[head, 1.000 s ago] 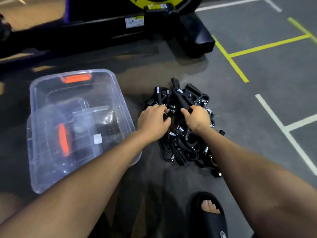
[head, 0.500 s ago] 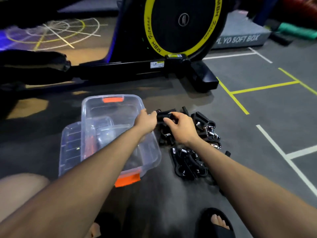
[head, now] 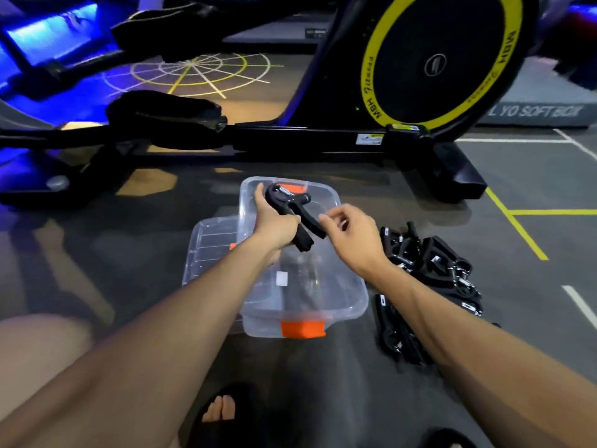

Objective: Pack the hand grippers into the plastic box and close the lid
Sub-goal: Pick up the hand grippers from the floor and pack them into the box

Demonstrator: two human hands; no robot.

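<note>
A clear plastic box [head: 350, 295] with orange latches stands open on the floor in front of me. Its clear lid [head: 210, 250] lies under and beside the box's left side. My left hand [head: 274, 224] is shut on a black hand gripper [head: 290, 210] and holds it above the box. My right hand [head: 352, 236] hovers just right of that gripper with fingers apart, holding nothing. A pile of black hand grippers [head: 426, 273] lies on the floor to the right of the box.
A black exercise machine with a yellow-rimmed flywheel [head: 442, 59] stands behind the box, its base rail [head: 290, 140] running across the floor. My sandalled foot [head: 219, 415] is at the bottom. Yellow and white lines [head: 517, 227] mark the grey floor at right.
Both hands left the pile; my left hand lifted one hand gripper over the box, and my right hand let go of it. The camera tilted up.
</note>
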